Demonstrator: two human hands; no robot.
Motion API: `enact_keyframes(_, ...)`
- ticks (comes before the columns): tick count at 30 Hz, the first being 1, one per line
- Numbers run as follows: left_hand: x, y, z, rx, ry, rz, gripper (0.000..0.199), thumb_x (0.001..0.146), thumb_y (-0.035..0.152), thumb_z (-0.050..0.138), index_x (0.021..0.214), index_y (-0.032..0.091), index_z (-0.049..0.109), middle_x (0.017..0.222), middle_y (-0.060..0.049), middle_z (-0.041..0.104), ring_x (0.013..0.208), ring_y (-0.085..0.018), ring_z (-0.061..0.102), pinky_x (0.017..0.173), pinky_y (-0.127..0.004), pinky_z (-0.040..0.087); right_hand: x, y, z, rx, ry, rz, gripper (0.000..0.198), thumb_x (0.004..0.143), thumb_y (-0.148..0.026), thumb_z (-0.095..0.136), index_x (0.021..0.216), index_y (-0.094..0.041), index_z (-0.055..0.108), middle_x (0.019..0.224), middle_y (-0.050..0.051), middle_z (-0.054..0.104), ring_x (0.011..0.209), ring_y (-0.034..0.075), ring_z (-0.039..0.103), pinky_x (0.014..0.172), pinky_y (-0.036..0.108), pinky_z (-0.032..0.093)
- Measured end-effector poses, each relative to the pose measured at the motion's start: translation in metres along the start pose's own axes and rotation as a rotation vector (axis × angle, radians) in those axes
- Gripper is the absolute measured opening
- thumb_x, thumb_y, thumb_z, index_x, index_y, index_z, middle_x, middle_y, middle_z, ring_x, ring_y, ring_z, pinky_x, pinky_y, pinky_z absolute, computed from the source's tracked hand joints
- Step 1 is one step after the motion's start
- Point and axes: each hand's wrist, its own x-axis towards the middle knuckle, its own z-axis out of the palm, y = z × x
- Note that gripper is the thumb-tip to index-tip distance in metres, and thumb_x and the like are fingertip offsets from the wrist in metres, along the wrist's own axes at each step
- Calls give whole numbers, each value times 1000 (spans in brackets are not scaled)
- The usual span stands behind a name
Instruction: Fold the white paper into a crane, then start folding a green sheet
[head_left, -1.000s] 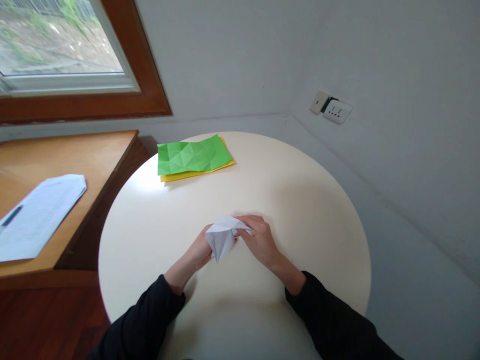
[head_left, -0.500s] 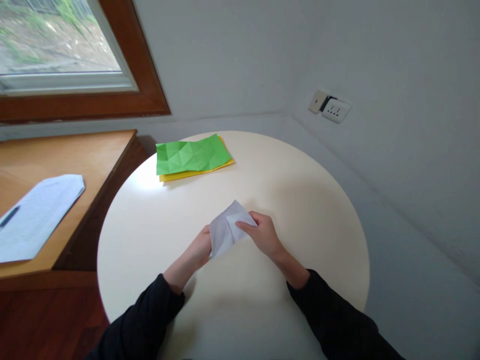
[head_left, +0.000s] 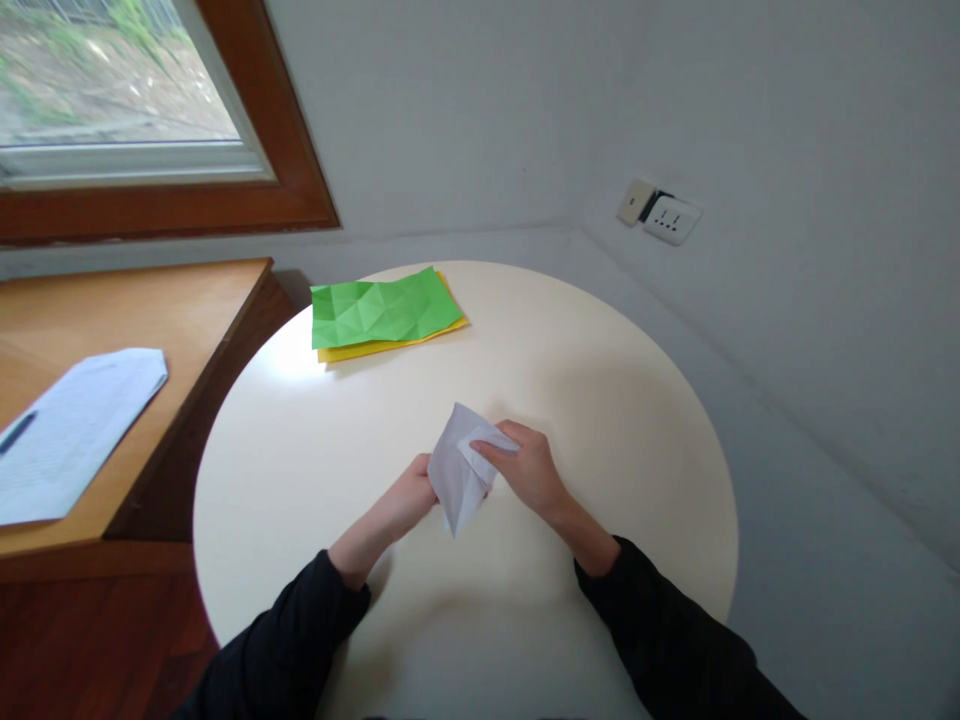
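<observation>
Your left hand [head_left: 409, 495] grips the white paper [head_left: 450, 472] at its left; your right hand [head_left: 534, 470] pinches its opposite side, over the round table [head_left: 622, 440]. Suggest light, steady pressure, sparing the creases.

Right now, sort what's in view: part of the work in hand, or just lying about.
In hand:
folded white paper, held by the left hand and right hand

Apparently lying about:
green paper
yellow paper beneath it
pen
desk paper under it

Paper [head_left: 453, 470] sits between my left hand [head_left: 409, 495] and right hand [head_left: 531, 470]; beyond the left, stacked sheets [head_left: 384, 310] lie on the table [head_left: 600, 430].
</observation>
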Motion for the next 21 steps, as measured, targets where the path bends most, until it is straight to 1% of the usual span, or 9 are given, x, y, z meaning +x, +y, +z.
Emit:
enact_keyframes(3,-1,4,2,0,-60,-49,18,71,24,67,86,15,73,82,-7,72,76,-22,65,74,-31,50,2,3,-3,46,-2,-35,13,75,-27,64,67,-18,64,68,2,65,65,15,60,62,26,47)
enact_keyframes(5,-2,9,4,-27,-40,-74,19,68,25,71,85,15,73,82,-7,72,76,-22,65,75,-32,50,4,7,-4,119,-16,-95,7,76,-24,64,72,-18,67,74,3,68,70,16,62,66,27,49)
enact_keyframes(7,-2,13,7,-119,-6,-93,23,64,26,74,85,15,73,82,-7,72,76,-22,65,75,-33,51,5,11,-5,175,-57,-187,6,77,-19,63,77,-20,69,81,4,69,78,17,63,72,28,50)
enact_keyframes(10,-1,18,9,-343,22,-117,30,61,30,76,86,14,72,84,-8,72,75,-22,65,76,-34,52,5,16,-7,130,-126,-308,24,76,-7,57,85,-24,72,92,4,69,88,17,63,80,31,51)
enact_keyframes(12,-1,18,8,-419,28,-126,28,61,28,76,84,13,72,86,-8,72,76,-21,65,77,-32,51,4,19,-8,37,-137,-365,37,74,0,52,90,-26,72,101,4,67,96,17,60,83,33,50)
enact_keyframes(15,1,16,3,-474,108,-137,13,69,22,70,77,11,70,80,-7,72,71,-18,65,74,-28,51,2,20,-8,-90,-138,-426,49,73,5,45,95,-29,72,111,5,63,106,19,54,86,36,49)
enact_keyframes(16,2,15,2,-505,135,-166,12,74,23,66,76,11,69,77,-6,71,69,-17,64,74,-27,51,2,21,-7,-119,-142,-436,51,73,6,44,96,-30,71,112,5,62,107,19,53,87,37,49)
enact_keyframes(19,3,16,-2,-605,147,-284,30,87,34,51,78,9,66,76,-9,70,70,-18,65,75,-29,51,1,22,-6,-167,-152,-448,52,74,6,42,100,-29,71,114,6,60,109,19,51,89,39,48)
enact_keyframes(21,3,18,-3,-628,136,-324,40,90,39,44,80,8,66,77,-10,70,72,-19,65,76,-29,51,1,23,-5,-183,-157,-450,52,75,6,41,101,-28,70,115,7,60,109,20,50,89,40,48)
